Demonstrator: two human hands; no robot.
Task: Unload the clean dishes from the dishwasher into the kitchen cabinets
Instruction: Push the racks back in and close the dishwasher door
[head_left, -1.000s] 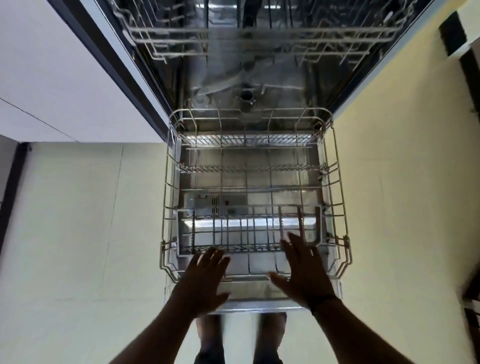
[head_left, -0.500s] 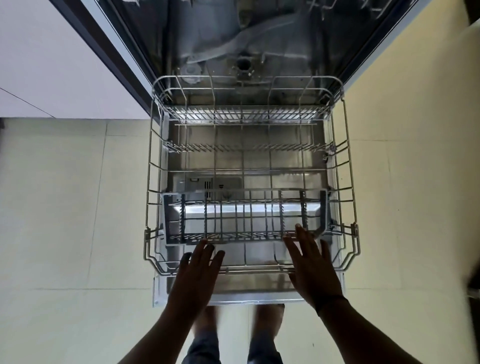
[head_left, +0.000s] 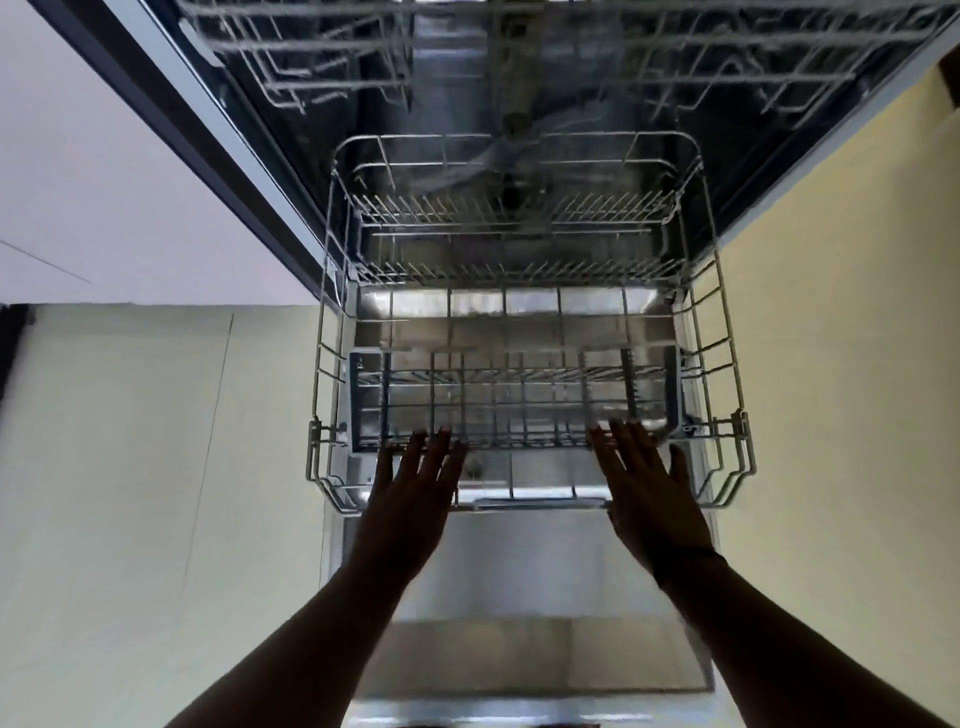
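The lower wire rack (head_left: 727, 364) of the dishwasher stands partly pushed in over the open door (head_left: 530, 566); I see no dishes in it. A grey wire cutlery basket (head_left: 514, 400) sits in its front part. My left hand (head_left: 413, 499) lies flat with straight fingers against the rack's front rim, left of centre. My right hand (head_left: 652, 493) does the same right of centre, fingers spread. The upper rack (head_left: 322, 67) shows blurred at the top, inside the machine.
Pale floor tiles (head_left: 130, 493) spread on both sides of the door. A white cabinet front (head_left: 104, 182) stands to the left of the dishwasher, a yellowish panel (head_left: 857, 234) to the right. The steel tub (head_left: 514, 171) lies behind the rack.
Both flat hands have moved forward with the lower rack, which has slid back toward the tub. More of the bare door now shows in front of it.
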